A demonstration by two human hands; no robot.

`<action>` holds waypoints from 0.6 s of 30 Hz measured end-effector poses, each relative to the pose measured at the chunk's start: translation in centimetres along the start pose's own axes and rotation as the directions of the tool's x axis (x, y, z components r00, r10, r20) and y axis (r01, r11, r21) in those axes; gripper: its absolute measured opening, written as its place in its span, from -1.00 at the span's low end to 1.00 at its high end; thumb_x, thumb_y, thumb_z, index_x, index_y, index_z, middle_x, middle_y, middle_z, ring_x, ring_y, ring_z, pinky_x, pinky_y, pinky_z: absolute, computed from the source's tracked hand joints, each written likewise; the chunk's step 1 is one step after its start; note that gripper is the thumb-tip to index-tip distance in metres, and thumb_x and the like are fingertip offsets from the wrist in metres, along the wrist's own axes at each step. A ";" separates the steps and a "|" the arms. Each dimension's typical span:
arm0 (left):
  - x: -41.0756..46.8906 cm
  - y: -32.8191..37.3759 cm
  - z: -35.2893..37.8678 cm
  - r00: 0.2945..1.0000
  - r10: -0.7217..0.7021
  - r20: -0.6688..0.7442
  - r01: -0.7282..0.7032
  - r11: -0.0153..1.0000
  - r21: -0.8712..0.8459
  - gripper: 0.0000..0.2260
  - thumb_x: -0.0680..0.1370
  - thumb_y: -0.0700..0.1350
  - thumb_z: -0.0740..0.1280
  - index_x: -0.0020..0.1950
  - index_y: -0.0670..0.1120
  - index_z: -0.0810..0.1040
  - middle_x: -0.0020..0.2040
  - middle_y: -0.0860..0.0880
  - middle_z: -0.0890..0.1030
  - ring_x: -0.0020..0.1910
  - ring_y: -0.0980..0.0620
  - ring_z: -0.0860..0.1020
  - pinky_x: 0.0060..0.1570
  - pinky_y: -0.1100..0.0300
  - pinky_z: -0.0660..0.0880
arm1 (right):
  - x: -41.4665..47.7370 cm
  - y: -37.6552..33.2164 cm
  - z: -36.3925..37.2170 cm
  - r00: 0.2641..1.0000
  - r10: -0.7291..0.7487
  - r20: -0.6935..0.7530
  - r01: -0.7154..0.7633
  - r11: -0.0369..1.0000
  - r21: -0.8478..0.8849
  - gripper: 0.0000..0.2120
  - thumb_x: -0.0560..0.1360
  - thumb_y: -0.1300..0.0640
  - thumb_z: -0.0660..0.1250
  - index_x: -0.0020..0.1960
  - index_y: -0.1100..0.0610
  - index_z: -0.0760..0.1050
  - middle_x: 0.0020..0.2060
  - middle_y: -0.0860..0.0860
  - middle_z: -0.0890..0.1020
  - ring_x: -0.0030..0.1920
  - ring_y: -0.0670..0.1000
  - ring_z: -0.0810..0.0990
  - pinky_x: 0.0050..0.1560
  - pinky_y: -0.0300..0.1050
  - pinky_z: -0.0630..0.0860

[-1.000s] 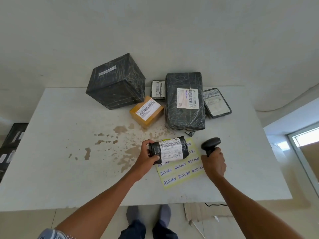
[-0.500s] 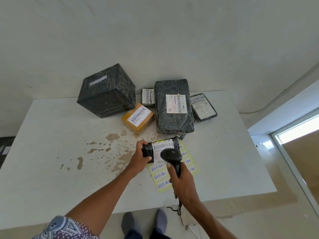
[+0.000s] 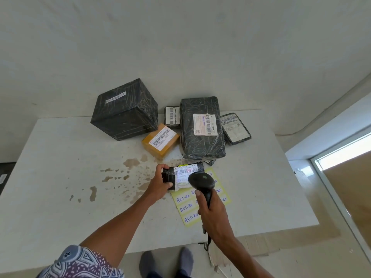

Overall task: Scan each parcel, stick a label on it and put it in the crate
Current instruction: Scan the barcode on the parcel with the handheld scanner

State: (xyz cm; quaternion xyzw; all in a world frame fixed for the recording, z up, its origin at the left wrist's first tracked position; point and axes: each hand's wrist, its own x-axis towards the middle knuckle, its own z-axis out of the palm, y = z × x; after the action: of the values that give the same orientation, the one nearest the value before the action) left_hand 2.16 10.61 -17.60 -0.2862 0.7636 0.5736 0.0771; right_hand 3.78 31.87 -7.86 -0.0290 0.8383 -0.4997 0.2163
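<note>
The person's left grip [image 3: 158,183] is curled round one end of a small black plastic-wrapped roll parcel with a white barcode label [image 3: 183,173], holding it over the front middle of the white counter [image 3: 60,177]. The right grip [image 3: 211,209] is clamped on the handle of a black handheld barcode scanner [image 3: 201,180], whose head overlaps the parcel's label. Under both lies a yellow sheet of handwritten RETURN stickers [image 3: 185,207]. Behind stand a big black-wrapped cube box [image 3: 124,111], a small yellow carton [image 3: 160,140] and a long black-wrapped parcel [image 3: 202,129]
</note>
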 end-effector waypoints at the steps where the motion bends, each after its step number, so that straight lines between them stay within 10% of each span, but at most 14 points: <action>1: 0.0 0.0 0.0 1.000 -0.004 0.001 0.004 1.000 0.001 -0.44 0.48 -0.41 0.33 0.19 0.18 0.25 0.26 -0.12 0.46 0.09 -0.14 0.59 -0.02 -0.14 0.64 | -0.1 0.0 0.1 1.000 0.001 0.004 -0.001 1.000 0.000 -0.73 0.59 -0.19 0.22 -0.03 0.02 0.43 -0.22 0.13 0.58 -0.15 0.15 0.62 -0.29 0.16 0.61; 18: 0.3 -0.5 -0.2 0.999 -0.020 0.031 0.020 0.999 0.028 -0.48 0.51 -0.37 0.35 0.21 0.16 0.24 0.24 -0.10 0.46 0.06 -0.03 0.57 -0.07 -0.01 0.66 | 2.3 1.7 1.5 0.999 0.009 0.031 -0.008 0.998 -0.055 -0.69 0.60 -0.21 0.20 -0.06 0.05 0.38 -0.08 0.17 0.54 -0.05 0.16 0.58 -0.06 0.20 0.62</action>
State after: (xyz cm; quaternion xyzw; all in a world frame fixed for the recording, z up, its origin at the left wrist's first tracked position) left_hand 2.18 10.23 -18.12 -0.2838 0.7673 0.5665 0.0986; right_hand 2.54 30.82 -10.68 -0.0393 0.8483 -0.4750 0.2306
